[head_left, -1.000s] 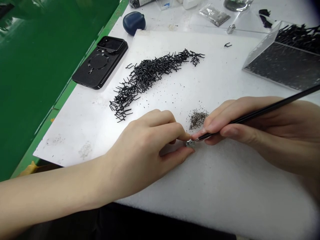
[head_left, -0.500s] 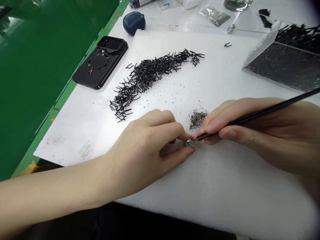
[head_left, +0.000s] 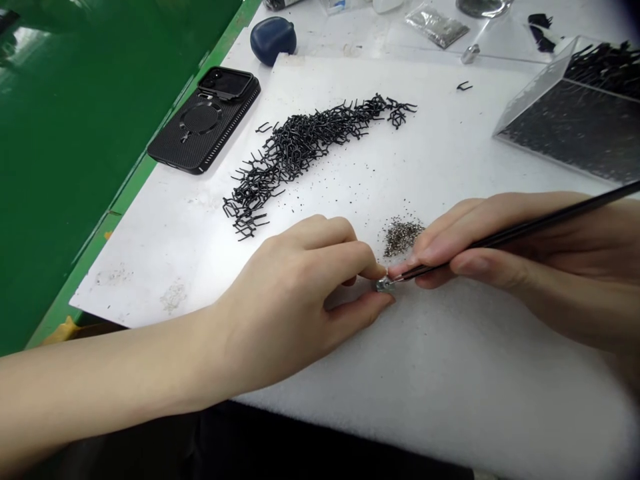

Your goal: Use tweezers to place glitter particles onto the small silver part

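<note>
My left hand pinches a small silver metal piece between thumb and fingertips. My right hand holds a slim black pick-like tool like a pen, its fine tip at the silver piece. Just above the fingertips lies a small heap of tiny glittering beads. A long pile of black wire clips lies beyond my left hand, not touched. Both hands rest over a white foam sheet.
A black ribbed phone case and a dark blue rounded case lie at the sheet's far left. A clear tray holds black clips at upper right. A small bag of silver bits lies behind. Green surface runs along the left.
The whole scene has shifted slightly right and up in view. Both hands keep their hold, and the tool's tip stays at the silver piece.
</note>
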